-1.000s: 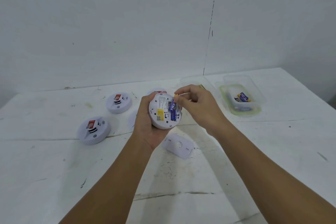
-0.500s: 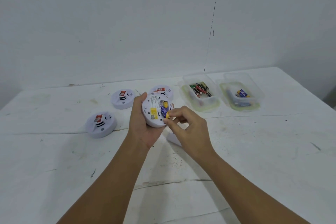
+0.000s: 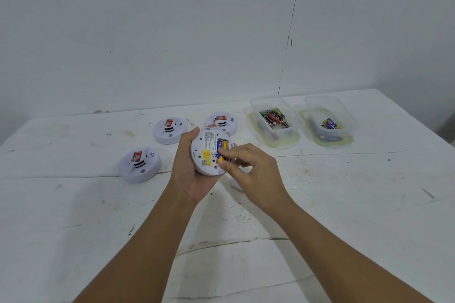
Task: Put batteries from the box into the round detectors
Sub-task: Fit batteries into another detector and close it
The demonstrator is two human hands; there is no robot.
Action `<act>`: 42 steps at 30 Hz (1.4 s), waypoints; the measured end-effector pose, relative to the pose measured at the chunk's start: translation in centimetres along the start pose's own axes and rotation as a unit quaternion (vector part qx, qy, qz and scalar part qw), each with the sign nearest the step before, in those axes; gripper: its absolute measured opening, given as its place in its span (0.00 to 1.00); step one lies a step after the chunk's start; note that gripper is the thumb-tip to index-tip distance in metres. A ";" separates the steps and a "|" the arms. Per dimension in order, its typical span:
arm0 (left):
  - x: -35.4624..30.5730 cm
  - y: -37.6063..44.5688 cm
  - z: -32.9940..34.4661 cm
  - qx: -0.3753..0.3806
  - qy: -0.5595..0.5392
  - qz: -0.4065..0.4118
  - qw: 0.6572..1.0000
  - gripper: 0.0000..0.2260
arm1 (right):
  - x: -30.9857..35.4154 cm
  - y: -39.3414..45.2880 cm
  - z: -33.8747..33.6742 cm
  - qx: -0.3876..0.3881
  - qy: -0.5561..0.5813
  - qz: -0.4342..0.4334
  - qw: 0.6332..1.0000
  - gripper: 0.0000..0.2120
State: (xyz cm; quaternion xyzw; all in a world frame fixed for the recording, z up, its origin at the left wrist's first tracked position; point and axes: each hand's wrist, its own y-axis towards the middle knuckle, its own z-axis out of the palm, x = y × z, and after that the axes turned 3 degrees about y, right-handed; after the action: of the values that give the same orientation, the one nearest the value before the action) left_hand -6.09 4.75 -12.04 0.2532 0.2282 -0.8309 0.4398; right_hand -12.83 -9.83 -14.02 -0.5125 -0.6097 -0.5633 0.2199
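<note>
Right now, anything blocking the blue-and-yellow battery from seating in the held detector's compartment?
Nothing visible does. The left hand holds the detector back side up with its compartment open, and the right hand presses the blue-and-yellow battery into it with its fingertips. Those fingertips hide the battery's lower end, so full seating cannot be confirmed.

head-worn view, looking down, close over table (image 3: 369,204)

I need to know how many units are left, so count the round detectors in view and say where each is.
4. One round white detector is gripped in the left hand; three lie on the white table: near left, far left, and behind the held one.
</note>
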 end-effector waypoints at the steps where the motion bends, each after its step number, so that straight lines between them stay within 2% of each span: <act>1: 0.1 -0.1 -0.1 0.005 0.002 0.002 1.000 0.17 | -0.1 0.1 0.0 0.001 0.007 0.000 1.000 0.12; 10: 0.0 0.1 0.4 0.008 0.037 0.008 0.999 0.16 | -0.5 0.4 -0.3 0.011 0.056 0.049 0.997 0.13; 17: 0.2 -0.2 0.3 -0.005 0.022 0.021 1.000 0.18 | -0.3 0.2 -0.3 0.005 0.048 0.040 0.998 0.12; 21: 0.2 -0.3 0.4 -0.018 0.026 0.019 0.999 0.16 | -0.3 0.1 -0.2 0.002 0.039 0.031 0.999 0.11; 28: 0.1 -0.1 0.9 -0.032 0.055 0.037 0.997 0.16 | 0.0 0.1 0.3 -0.025 -0.023 -0.005 0.999 0.09; 36: 0.6 0.2 0.3 -0.049 0.056 0.044 0.996 0.24 | 0.0 0.6 0.2 0.007 0.023 0.096 0.995 0.07; 42: 0.4 -0.2 0.2 -0.053 0.028 0.037 0.998 0.16 | 0.4 0.5 0.2 0.007 0.043 0.124 0.991 0.06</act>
State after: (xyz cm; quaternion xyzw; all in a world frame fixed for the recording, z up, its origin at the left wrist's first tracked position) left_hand -6.46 4.46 -12.12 0.2607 0.2744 -0.7933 0.4768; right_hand -12.46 -9.59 -13.53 -0.5580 -0.5350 -0.5490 0.3179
